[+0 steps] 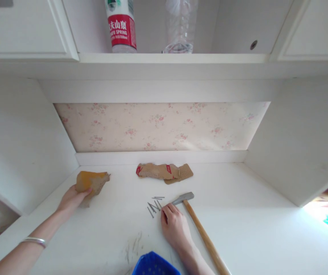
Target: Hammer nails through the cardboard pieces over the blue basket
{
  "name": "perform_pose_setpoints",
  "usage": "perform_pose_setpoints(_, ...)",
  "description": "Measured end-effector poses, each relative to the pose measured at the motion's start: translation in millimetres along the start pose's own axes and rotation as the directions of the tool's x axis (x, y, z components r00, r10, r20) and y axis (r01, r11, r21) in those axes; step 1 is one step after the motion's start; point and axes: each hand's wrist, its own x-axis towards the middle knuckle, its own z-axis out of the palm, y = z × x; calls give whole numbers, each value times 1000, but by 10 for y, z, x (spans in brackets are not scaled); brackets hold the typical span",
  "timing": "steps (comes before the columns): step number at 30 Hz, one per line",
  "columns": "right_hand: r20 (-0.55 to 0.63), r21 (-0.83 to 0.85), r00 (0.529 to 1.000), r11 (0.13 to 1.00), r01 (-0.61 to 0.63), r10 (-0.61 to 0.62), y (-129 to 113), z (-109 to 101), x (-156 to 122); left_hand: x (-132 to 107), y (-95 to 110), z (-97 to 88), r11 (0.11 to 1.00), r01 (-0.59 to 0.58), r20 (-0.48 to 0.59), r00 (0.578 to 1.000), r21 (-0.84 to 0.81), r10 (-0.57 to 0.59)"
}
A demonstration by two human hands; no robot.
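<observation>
My left hand reaches out to the left and grips the near end of a brown-orange lump, a piece of wood or stone, lying on the white desk. A silver bangle sits on that wrist. My right hand rests palm down in the middle of the desk, fingers curled, its fingertips right beside several grey nails. A hammer with a wooden handle and grey head lies just right of this hand, touching or nearly touching it.
A crumpled brown paper packet with red print lies near the back wall. A blue basket shows at the bottom edge. On the shelf above stand a red-labelled water bottle and a clear empty bottle. White side panels enclose the desk.
</observation>
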Motion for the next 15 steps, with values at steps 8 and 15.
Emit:
perform_pose_setpoints(8,21,30,1000,999,-13,13,19,14,9,-759,-111,340,875,404,301,897,-265,-323)
perform_pose_setpoints(15,35,55,999,998,-34,32,15,7,-1,-1177,-70,488,856,401,362,890,-326,-279)
